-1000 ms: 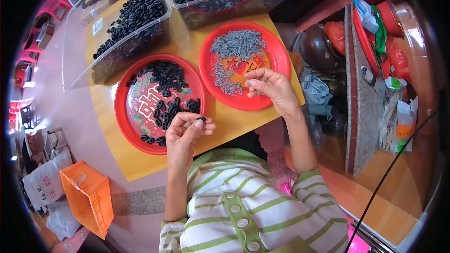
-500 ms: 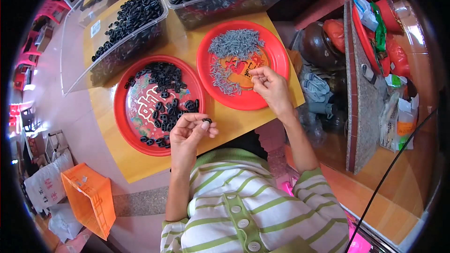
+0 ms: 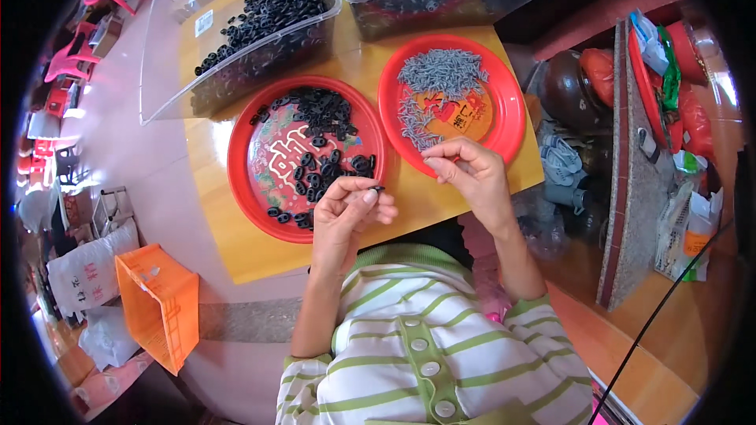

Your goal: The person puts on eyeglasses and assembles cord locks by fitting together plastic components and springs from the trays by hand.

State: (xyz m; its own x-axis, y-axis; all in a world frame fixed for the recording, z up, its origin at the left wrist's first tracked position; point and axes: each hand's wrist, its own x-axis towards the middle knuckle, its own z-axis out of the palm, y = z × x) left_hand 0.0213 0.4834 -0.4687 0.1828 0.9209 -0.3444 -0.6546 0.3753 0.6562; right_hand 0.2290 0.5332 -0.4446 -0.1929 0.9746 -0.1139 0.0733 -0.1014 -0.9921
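Right hand [image 3: 471,177] has drawn back off the red plate of grey screws [image 3: 508,102], fingertips pinched, contents unclear. Left hand [image 3: 346,212] pinches a small black plastic ring [image 3: 378,187]: light, stiff, best gripped by its rim.

Hands over two red plates, small parts in fingertips.

My left hand [image 3: 346,208] pinches a small black ring [image 3: 377,188] at the near edge of the left plate [image 3: 244,181], which holds a scatter of black rings [image 3: 319,145]. My right hand [image 3: 468,173] has fingertips pressed together at the near rim of the right plate [image 3: 512,102], beside the grey screws [image 3: 437,79]; can't tell what's pinched. Both plates sit on a yellow table [image 3: 213,212]. Two clear bins [image 3: 236,39] of black rings behind. Orange crate [image 3: 161,303] on floor to my left.
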